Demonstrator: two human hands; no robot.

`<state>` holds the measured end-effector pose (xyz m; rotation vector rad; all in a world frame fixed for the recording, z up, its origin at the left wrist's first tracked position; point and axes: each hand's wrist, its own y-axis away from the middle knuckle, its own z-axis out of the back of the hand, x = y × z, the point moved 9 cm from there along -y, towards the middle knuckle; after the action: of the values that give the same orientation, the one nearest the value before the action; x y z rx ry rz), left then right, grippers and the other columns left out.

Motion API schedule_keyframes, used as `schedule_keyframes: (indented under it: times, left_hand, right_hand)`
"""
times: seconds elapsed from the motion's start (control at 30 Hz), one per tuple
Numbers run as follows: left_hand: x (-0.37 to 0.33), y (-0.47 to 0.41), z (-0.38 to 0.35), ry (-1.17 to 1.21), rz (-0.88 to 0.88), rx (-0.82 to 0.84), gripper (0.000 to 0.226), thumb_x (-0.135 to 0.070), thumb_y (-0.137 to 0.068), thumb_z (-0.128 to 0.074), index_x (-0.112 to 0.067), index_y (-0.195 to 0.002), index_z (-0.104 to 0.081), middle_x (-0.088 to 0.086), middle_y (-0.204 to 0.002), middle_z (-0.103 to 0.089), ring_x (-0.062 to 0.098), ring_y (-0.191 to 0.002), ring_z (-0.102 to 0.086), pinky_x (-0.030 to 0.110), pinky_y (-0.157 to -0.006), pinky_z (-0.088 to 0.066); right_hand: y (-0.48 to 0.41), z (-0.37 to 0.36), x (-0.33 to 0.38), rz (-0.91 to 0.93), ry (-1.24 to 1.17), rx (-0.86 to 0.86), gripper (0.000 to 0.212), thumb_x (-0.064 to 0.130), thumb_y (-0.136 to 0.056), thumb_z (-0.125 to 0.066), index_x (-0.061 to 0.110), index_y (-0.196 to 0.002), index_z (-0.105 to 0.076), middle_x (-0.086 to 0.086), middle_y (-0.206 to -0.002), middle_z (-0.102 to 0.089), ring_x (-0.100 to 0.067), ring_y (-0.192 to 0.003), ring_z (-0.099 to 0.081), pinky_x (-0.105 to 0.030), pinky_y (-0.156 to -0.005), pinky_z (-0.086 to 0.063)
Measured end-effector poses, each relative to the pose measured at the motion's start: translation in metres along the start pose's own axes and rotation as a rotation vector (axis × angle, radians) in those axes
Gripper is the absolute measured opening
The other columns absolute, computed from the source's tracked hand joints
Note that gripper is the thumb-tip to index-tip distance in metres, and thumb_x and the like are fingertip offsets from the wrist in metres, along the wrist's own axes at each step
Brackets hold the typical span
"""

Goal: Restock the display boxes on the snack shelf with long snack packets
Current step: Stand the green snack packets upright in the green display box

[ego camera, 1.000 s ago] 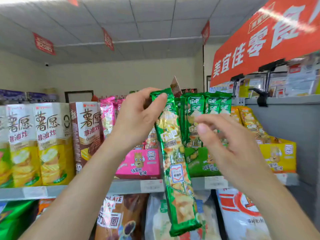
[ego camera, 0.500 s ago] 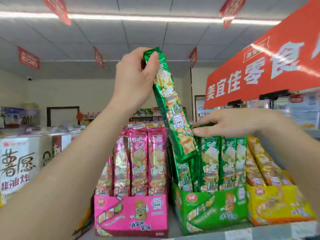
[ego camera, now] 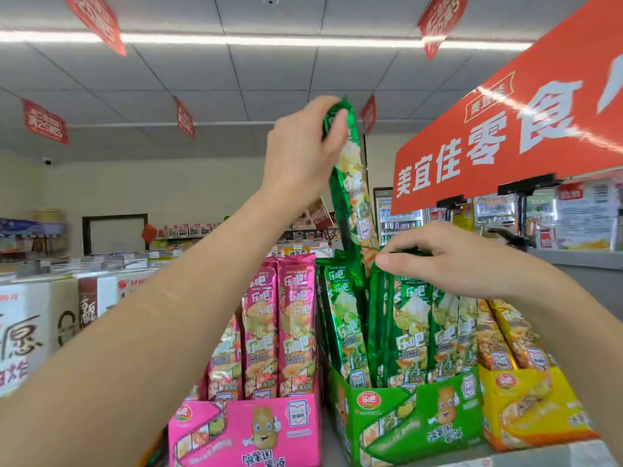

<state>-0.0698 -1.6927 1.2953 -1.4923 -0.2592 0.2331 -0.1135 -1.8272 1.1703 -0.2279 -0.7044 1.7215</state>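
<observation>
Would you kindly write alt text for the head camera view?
The left hand lowers a long green packet into the green display box, while the right hand parts the packets already there. Pink and yellow boxes flank it.

The green display box (ego camera: 409, 419) held shiny green packets (ego camera: 409, 328); left of it stood a pink box (ego camera: 246, 433) with pink packets (ego camera: 279, 325), right of it a yellow box (ego camera: 529, 409).

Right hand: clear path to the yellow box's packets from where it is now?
Probably yes. The right hand rests on the tops of the green packets, and the yellow packets stand next to them with open tops and nothing over them. It would have to let go of the green ones first.
</observation>
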Motion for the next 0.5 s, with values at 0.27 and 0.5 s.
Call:
schedule_keyframes:
  times: [0.27, 0.5]
  left_hand:
    - [-0.005, 0.032, -0.056, -0.063, -0.025, 0.378, 0.03, -0.03, -0.097, -0.055, -0.013, -0.122, -0.059, 0.011, -0.1, -0.072, 0.033, -0.081, -0.064, 0.039, -0.076, -0.05]
    - [0.016, 0.051, -0.088, -0.127, 0.083, 0.749, 0.029, -0.041, -0.086, -0.072, -0.017, -0.101, -0.068, -0.002, -0.089, -0.061, 0.019, -0.085, -0.057, 0.029, -0.071, -0.042]
  right_hand:
    - [0.004, 0.005, 0.004, 0.023, -0.019, -0.037, 0.084, 0.073, -0.077, -0.038, -0.004, -0.096, -0.066, 0.006, -0.042, -0.018, -0.008, -0.037, -0.02, -0.011, -0.041, -0.026]
    - [0.005, 0.006, 0.003, 0.021, 0.058, -0.119, 0.066, 0.07, -0.084, -0.037, 0.01, -0.075, -0.061, 0.007, -0.049, -0.034, -0.008, -0.044, -0.033, -0.027, -0.053, -0.024]
